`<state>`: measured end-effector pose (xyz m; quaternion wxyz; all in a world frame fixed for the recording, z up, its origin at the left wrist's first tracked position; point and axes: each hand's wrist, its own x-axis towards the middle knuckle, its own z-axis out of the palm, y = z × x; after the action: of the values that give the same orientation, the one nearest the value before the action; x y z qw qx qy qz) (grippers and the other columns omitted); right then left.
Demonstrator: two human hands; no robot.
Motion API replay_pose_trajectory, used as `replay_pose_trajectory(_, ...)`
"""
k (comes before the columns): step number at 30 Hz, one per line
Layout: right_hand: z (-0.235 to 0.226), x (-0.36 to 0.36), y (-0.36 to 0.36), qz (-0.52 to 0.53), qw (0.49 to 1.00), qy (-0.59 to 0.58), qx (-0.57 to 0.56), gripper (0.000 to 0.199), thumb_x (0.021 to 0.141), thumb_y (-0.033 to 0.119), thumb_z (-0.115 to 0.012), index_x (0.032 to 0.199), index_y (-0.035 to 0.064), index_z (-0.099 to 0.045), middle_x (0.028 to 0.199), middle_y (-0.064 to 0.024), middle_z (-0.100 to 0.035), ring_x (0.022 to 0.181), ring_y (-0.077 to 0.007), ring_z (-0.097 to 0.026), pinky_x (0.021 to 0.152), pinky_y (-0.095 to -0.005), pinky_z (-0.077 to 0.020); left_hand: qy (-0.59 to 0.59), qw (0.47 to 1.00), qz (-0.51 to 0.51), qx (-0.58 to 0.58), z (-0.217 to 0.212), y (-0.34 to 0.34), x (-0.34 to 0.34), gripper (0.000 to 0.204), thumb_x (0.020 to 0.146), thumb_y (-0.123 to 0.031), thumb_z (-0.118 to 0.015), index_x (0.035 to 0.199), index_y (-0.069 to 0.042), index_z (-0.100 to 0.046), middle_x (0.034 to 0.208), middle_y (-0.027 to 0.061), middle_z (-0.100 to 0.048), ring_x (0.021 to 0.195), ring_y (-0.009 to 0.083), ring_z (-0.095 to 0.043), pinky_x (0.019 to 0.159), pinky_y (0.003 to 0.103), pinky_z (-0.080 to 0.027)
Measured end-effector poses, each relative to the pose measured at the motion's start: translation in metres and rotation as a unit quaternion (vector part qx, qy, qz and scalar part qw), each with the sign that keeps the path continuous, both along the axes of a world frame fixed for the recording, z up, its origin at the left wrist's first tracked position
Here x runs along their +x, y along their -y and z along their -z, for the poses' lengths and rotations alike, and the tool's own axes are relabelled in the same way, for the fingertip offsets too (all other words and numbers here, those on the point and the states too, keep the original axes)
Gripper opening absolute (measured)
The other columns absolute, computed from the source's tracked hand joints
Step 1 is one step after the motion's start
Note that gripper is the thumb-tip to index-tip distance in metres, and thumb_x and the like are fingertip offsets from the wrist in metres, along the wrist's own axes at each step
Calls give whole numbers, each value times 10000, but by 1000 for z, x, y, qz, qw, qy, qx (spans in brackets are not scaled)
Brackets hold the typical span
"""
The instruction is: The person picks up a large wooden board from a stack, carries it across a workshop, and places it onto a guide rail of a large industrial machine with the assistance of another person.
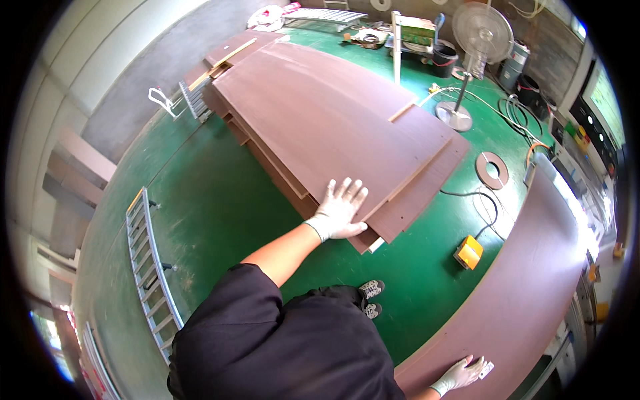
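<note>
My left hand (339, 210), in a thin whitish glove, lies with fingers spread on the near end of a stack of brown panels (307, 113). The stacked panels are large, flat and unevenly overlapped. To my lower right, a long brown panel (493, 287) lies across a machine and looks curved in this wide view. My right hand (459, 375), gloved the same way, rests on that panel with its fingers stretched out. At its fingertips is a small white tag (487, 370) with dark marks; whether the fingers touch it is hard to make out.
An orange foot pedal (469, 252) with a cable sits on the green floor between stack and machine. Behind it lie a brown ring (492, 171) and a standing fan (483, 33). A roller conveyor (152, 267) stands at left. Loose hoses (520, 120) lie at far right.
</note>
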<state>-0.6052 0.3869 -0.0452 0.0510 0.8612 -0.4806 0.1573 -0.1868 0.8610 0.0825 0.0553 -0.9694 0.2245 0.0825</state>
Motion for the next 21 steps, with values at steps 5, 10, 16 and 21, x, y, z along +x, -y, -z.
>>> replay_pose_trajectory(5, -9, 7, -10, -16, 998, 52, 19, 435, 995, 296, -599, 1342, 33, -609, 1449, -164, -564, 1372, -333, -492, 1140, -470, -368, 16, 999, -8, 37, 2, -22, 24, 978, 905, -648, -510, 1622, -75, -174, 1694, 187, -104, 1566, 396, -43, 1237, 581, -18)
replay_pose_trajectory(10, -27, 18, -23, -12, 998, 63, 16, 396, 985, 263, -611, 1280, 2, -647, 1399, -185, -601, 1332, -327, -527, 1134, -437, -377, 22, 999, -17, 35, 7, -40, 41, 966, 913, -593, -559, 1624, -74, -159, 1693, 170, -112, 1564, 386, -50, 1248, 550, -28)
replay_pose_trajectory(16, -29, 16, -25, -9, 997, 79, 20, 376, 981, 270, -611, 1266, 29, -658, 1402, -162, -604, 1326, -319, -528, 1134, -450, -371, 3, 998, -28, 50, 6, -31, 55, 971, 918, -541, -594, 1632, -98, -107, 1699, 156, -78, 1566, 380, -36, 1255, 523, -44)
replay_pose_trajectory(21, -30, 20, -29, 1, 994, 100, 51, 374, 950, 271, -633, 1267, 73, -646, 1446, -103, -569, 1396, -302, -450, 1179, -490, -311, -33, 995, -98, 3, 26, -36, 67, 985, 917, -521, -623, 1635, -102, -93, 1697, 186, -66, 1567, 384, -15, 1241, 542, -56)
